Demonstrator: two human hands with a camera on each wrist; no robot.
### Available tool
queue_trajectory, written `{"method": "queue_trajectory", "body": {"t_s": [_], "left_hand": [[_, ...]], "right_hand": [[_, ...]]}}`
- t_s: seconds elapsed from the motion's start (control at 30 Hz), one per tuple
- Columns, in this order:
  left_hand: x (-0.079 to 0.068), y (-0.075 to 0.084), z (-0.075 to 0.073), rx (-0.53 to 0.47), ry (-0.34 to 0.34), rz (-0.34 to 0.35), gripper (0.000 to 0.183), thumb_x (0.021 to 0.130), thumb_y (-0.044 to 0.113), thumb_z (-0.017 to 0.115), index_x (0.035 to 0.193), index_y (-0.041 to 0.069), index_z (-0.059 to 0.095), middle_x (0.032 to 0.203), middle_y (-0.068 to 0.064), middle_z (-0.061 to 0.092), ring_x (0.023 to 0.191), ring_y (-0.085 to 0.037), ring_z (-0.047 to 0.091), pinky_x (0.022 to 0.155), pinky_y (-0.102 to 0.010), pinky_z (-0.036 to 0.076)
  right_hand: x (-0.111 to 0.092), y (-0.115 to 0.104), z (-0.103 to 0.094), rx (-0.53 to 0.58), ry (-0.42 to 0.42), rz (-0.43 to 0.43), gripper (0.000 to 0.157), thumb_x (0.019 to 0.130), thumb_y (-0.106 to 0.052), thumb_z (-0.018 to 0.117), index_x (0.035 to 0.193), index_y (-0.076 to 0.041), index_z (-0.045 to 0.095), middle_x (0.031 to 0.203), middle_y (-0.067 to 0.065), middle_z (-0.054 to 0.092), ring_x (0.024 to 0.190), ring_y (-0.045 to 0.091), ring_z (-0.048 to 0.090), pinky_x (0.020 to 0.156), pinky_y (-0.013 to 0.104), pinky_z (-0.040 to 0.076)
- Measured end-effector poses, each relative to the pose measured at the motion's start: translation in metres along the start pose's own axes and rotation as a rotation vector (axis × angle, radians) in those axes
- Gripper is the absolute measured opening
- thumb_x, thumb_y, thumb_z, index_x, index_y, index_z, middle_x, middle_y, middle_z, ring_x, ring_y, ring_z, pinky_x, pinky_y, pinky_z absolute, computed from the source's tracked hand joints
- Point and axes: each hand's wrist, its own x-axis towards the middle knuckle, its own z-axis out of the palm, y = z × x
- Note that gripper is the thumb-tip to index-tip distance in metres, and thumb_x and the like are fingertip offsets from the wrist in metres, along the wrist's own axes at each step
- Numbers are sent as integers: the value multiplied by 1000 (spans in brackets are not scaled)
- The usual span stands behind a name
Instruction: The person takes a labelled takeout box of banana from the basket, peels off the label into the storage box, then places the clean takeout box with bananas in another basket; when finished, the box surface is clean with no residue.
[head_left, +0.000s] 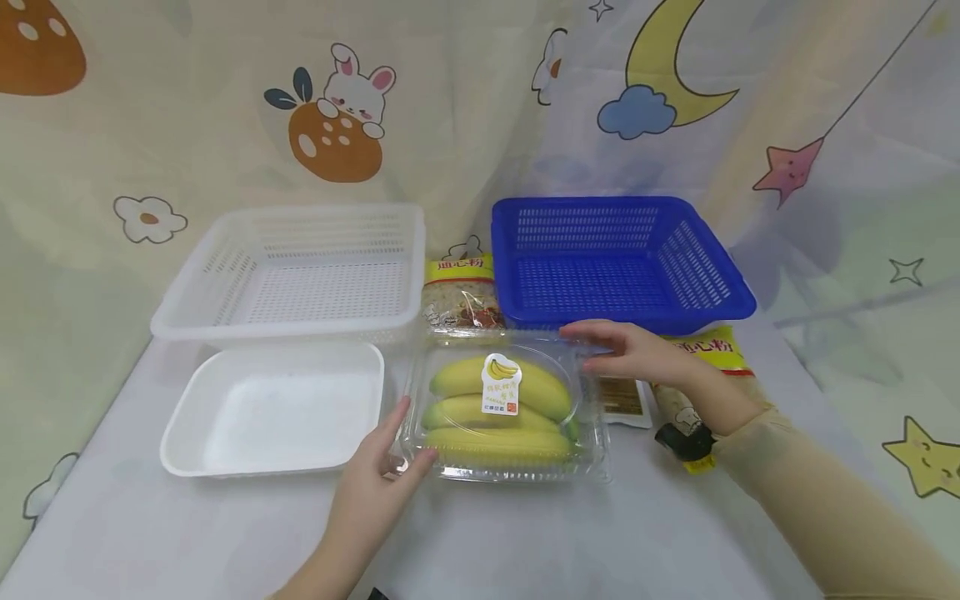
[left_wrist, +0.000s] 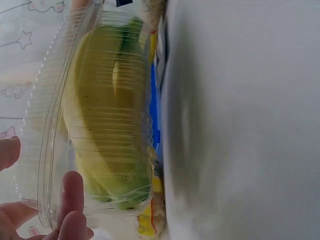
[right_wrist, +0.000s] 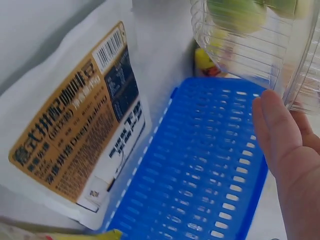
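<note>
A white rectangular plastic basket [head_left: 322, 292] is standing left of a blue rectangular plastic basket [head_left: 588, 283], a yellow-and-clear bag [head_left: 461, 293] is lying between them, and a shallow white tray [head_left: 277, 408] is sitting nearer.

Bare left hand [head_left: 369, 473] at 7 o'clock, angled toward 1, thumb [head_left: 417, 470] spread, beige-sleeved right forearm [head_left: 817, 500] from 4 o'clock, bare right hand [head_left: 647, 353] pointing toward 9

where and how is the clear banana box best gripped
Probably by the rim of the clear box, at its left and right ends: left hand from the left, right hand from the right. The bananas run between those ends, so this should balance the load; the rim juts out as a pinchable edge, while the broad lid offers little to hold.
</note>
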Motion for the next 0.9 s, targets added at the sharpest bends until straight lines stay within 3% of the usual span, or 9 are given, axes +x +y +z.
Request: {"method": "queue_trajectory", "body": {"t_s": [0.1,0.27,0.33,0.57,0.9], "left_hand": [[-2,-2,0,89,16,4,68,78,50,64,138,34,36,135,-7,46,78,-10,58,59,-22,48],[-2,-5,2,175,36,31,67,79,54,61,138,34,37,137,-5,46,80,-9,59,64,-30,48],[-2,-6,3,181,44,38,67,79,54,61,137,33,37,137,-5,46,80,-9,58,66,-31,48],[-3,-7,4,192,63,44,67,78,50,64,137,31,39,135,-6,48,77,-8,57,64,-30,47],[-2,-11,8,230,84,72,68,79,45,65,138,26,38,136,-7,47,77,-9,59,72,-40,50]], "right_hand": [[2,3,3,8,-18,12,51,87,-16,59,135,-8,42,138,14,44,126,32,40,97,33,43],[7,9,8,57,-24,19,51,87,-16,60,134,-7,42,138,16,42,128,34,38,100,40,41],[9,10,9,71,-24,18,51,87,-16,60,134,-6,42,138,16,42,128,34,38,100,47,38],[13,12,14,53,-10,6,51,86,-16,61,133,-7,43,137,15,44,127,32,40,100,49,38],[20,16,19,27,-3,13,52,86,-17,62,134,-8,43,138,14,43,130,33,35,102,50,34]]}}
